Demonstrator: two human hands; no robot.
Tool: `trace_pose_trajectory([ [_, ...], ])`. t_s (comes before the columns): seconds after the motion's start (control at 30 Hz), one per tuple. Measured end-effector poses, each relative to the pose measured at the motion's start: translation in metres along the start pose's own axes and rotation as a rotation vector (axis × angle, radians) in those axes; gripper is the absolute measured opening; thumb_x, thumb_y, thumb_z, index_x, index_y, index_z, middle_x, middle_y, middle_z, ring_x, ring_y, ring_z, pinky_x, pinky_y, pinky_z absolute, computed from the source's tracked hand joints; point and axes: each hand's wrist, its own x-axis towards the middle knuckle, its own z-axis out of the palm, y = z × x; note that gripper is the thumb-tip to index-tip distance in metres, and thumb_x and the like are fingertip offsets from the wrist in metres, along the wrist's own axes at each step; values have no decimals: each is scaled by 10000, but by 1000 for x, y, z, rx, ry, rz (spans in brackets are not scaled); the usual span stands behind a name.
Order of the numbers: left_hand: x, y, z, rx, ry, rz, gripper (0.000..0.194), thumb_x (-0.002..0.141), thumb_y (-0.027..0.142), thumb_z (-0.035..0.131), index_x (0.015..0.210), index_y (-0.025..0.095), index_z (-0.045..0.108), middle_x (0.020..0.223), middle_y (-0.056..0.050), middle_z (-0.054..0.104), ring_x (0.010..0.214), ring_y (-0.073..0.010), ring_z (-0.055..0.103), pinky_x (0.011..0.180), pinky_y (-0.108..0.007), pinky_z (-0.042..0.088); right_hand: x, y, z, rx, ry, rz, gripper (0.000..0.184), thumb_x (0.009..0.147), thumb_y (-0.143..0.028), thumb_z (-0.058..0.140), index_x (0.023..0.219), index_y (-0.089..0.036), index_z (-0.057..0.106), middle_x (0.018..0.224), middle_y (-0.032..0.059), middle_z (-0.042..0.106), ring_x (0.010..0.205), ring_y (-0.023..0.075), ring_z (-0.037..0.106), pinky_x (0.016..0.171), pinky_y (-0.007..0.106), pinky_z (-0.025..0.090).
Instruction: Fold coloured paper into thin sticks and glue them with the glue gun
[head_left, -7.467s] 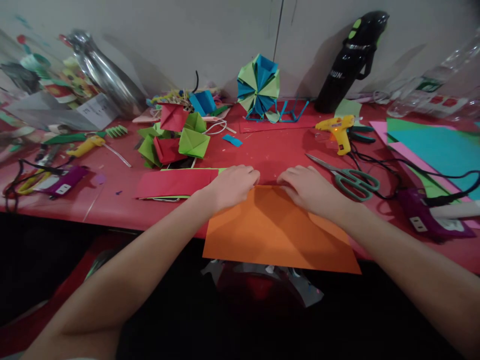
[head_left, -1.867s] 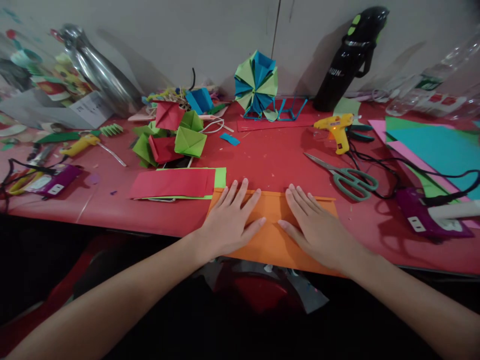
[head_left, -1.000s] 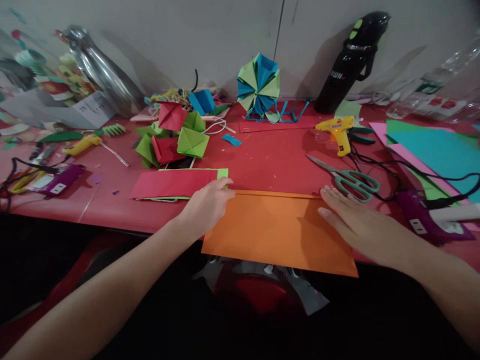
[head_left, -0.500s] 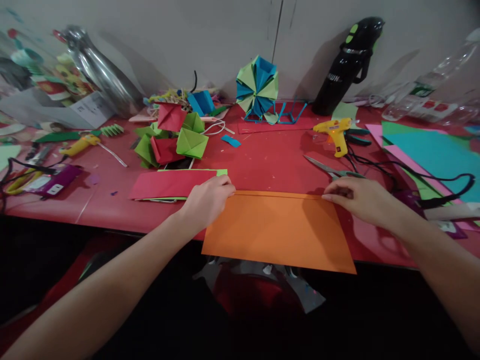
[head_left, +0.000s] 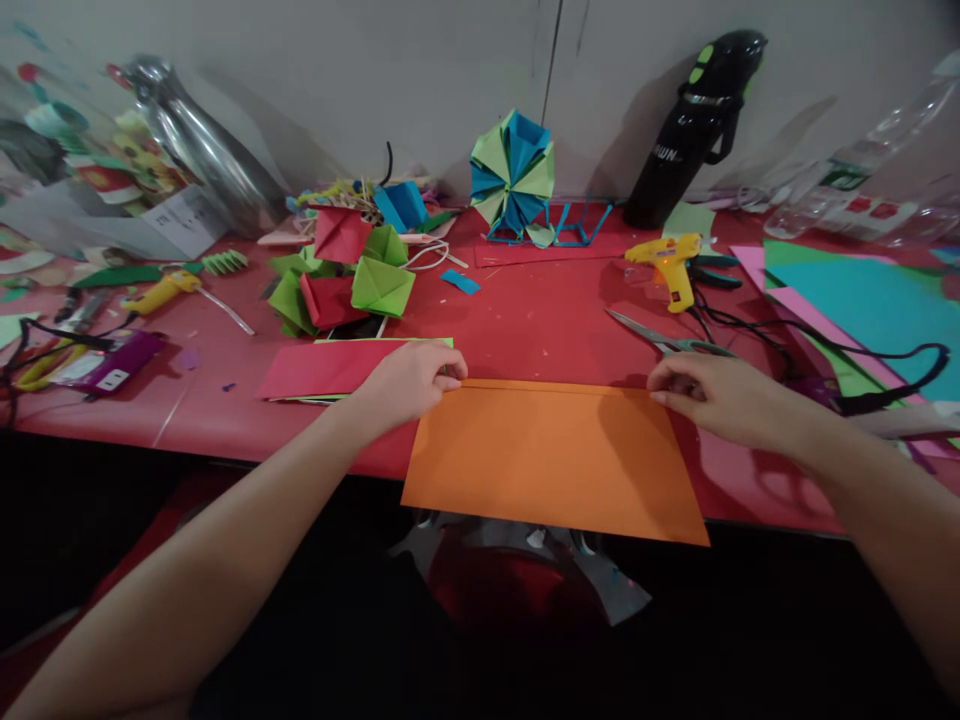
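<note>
An orange sheet of paper (head_left: 555, 455) lies on the red table, its near edge hanging over the front. Along its far edge runs a narrow fold. My left hand (head_left: 412, 380) pinches the far left corner, thumb and fingers together. The far right corner is between the thumb and fingers of my right hand (head_left: 709, 395). Just behind my right hand lie scissors (head_left: 660, 340), their blades pointing left. Beside my left hand is a stack of red and green paper strips (head_left: 322, 368), partly covered by that hand.
Green and red folded paper shapes (head_left: 341, 285) stand at the left, a blue-green paper wheel (head_left: 513, 180) at the back. A yellow glue gun (head_left: 670, 265), black flask (head_left: 694, 130) and coloured sheets (head_left: 862, 300) are at right. The table's front edge (head_left: 225, 455) is close.
My left hand has shifted slightly left along the far edge to the corner. The paper's fold looks flatter. My right hand stays almost in place.
</note>
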Motion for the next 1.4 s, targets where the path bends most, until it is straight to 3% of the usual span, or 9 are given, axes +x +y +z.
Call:
trace_pose_trajectory([
  [0.17, 6, -1, -5, -25, -59, 4, 100, 839, 142, 570, 900, 174, 642, 892, -42, 690, 802, -164, 620, 729, -289, 453, 7, -6, -3, -69, -22, -53, 105, 805, -195, 554, 863, -200, 641, 788, 43, 655, 677, 168, 576, 644, 322, 444],
  [0.47, -4, 5, -10, 259, -87, 172, 168, 890, 147, 493, 926, 194, 650, 969, -42, 633, 841, -177, 609, 675, -282, 412, -1, -10, 3, -245, 45, -143, 80, 788, -170, 533, 823, -230, 572, 852, 32, 657, 781, 210, 611, 681, 324, 404],
  [0.67, -21, 23, -1, 525, -67, 123, 196, 869, 91, 497, 918, 184, 663, 938, -57, 657, 805, -204, 628, 549, -283, 365, -15, -19, 11, -380, 71, -245, 184, 883, -143, 430, 821, -213, 589, 872, 81, 651, 875, 250, 639, 746, 374, 449],
  [0.83, -40, 50, 22, 657, -49, -15, 261, 907, 116, 450, 1012, 140, 688, 998, -110, 651, 764, -227, 656, 524, -306, 444, -27, -26, 19, -469, 76, -290, 278, 963, -185, 390, 835, -190, 637, 880, 101, 646, 890, 255, 631, 771, 382, 465],
  [0.97, -48, 71, 41, 665, 28, -33, 553, 937, 206, 475, 1488, 160, 454, 1164, -182, 632, 979, -314, 680, 663, -367, 564, -26, -47, 32, -532, 114, -261, 268, 961, -174, 421, 1039, -128, 674, 959, 133, 651, 930, 276, 619, 782, 391, 473],
  [1.07, -46, 77, 50, 646, 76, 17, 512, 977, 240, 430, 1470, 113, 483, 1303, -218, 611, 1188, -366, 618, 936, -492, 545, -21, -66, 42, -546, 126, -268, 326, 927, -130, 450, 1169, -87, 665, 1028, 159, 655, 949, 296, 610, 826, 424, 493],
  [1.17, -40, 79, 58, 601, 100, 81, 512, 1008, 273, 374, 1407, -12, 521, 1468, -264, 507, 1368, -382, 491, 1128, -503, 423, -18, -79, 51, -528, 177, -253, 389, 908, -112, 462, 1248, -54, 642, 1121, 178, 652, 1007, 319, 611, 851, 446, 519],
  [1.27, -36, 83, 67, 556, 93, 52, 578, 1010, 342, 389, 1411, -63, 491, 1507, -321, 427, 1403, -404, 447, 1124, -480, 432, -18, -83, 60, -451, 217, -269, 411, 949, -153, 435, 1294, -24, 618, 1291, 206, 609, 1166, 337, 578, 959, 461, 513],
  [1.4, -37, 89, 76, 534, 103, 50, 601, 1007, 403, 418, 1497, 56, 434, 1528, -333, 383, 1412, -468, 398, 1096, -557, 431, -19, -84, 71, -324, 222, -295, 472, 1001, -207, 375, 1395, -14, 549, 1490, 207, 498, 1381, 333, 453, 1137, 474, 406],
])
